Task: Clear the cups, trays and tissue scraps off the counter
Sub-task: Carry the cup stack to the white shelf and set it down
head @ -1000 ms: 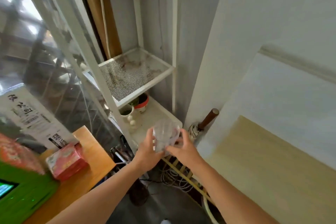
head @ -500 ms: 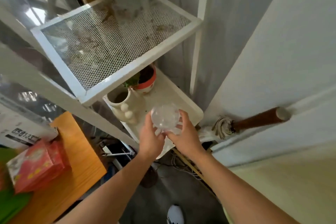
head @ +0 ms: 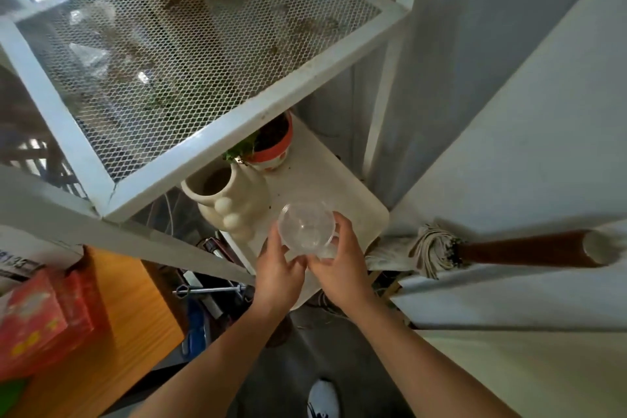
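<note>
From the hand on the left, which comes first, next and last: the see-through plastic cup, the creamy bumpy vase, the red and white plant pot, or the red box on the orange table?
From the left hand, in the head view:
1. Clear plastic cup, held in its fingers, just above.
2. Cream bumpy ceramic vase, on the lower shelf, up and to the left.
3. Red-and-white plant pot, behind the vase, under the mesh shelf.
4. Red cardboard box, far left on the orange table.

Red box (head: 44, 319) — cut off by the left edge, its print too blurred to read. Orange-rimmed plant pot (head: 273, 142) — upper part hidden behind the frame of the mesh shelf (head: 190, 54). Clear cup (head: 307, 229) — base hidden by the fingers of the left hand (head: 276, 278) and right hand (head: 342, 273). White shoe (head: 324, 399) — cut off at the bottom edge. Mop handle (head: 522, 253) — head partly hidden behind the white panel.
</note>
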A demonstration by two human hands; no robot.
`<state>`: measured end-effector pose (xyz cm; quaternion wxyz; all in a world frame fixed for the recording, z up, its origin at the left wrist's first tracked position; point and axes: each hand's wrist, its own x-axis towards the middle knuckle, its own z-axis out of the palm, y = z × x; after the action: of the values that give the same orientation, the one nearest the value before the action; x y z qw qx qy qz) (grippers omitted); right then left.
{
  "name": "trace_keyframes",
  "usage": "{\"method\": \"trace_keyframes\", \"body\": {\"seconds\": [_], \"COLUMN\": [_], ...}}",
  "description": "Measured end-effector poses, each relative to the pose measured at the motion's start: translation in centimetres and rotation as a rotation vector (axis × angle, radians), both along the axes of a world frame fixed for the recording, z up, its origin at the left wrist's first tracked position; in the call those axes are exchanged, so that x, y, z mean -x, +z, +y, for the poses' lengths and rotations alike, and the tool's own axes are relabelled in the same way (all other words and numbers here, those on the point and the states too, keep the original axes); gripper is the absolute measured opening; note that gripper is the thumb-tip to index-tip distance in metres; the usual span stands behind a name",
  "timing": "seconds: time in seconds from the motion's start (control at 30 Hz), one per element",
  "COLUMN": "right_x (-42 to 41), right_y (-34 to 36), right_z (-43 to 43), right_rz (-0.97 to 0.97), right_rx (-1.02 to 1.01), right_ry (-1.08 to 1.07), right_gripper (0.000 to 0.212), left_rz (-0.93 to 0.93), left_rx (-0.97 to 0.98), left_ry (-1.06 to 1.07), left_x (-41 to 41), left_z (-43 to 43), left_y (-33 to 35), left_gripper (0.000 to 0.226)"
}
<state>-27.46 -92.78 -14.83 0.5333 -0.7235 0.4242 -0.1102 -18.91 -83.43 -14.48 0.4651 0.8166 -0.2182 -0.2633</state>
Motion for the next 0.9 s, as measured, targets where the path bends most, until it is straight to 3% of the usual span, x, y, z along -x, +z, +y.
{"method": "trace_keyframes", "body": {"seconds": [0.13,0.27,0.43,0.63,0.9], "right_x": [0.0,1.0,2.6,4.2,7.1], "right_y": [-0.1,0.1,1.7,8.6,20.1], "right_z": [-0.2,-0.3,0.3,1.9,11.8], "right_rz": [0.025,0.072,0.208,0.301,0.338], "right_rx": [0.005,-0.002,0.074,0.15,0.299], "right_ry": [0.005,0.007,0.035,0.152,0.255], "right_gripper": [0.087,0.088,0.057,0.031,0.035], "left_rz": [-0.006,0.033,0.042,-0.095,-0.286], "left_rx": [-0.035,-0.186,-0.355,-0.338,-0.367], "left_ry": [-0.02,0.0,-0.062,-0.192,-0.352], "left_x": [-0.2,0.2,0.7,1.3,3.6], "left_z": [0.0,0.6,2.3,4.6,13.6], "left_y": [0.1,0.8,3.2,10.1,20.3], "left_gripper": [0.091,0.076,0.053,0.033,0.03]}}
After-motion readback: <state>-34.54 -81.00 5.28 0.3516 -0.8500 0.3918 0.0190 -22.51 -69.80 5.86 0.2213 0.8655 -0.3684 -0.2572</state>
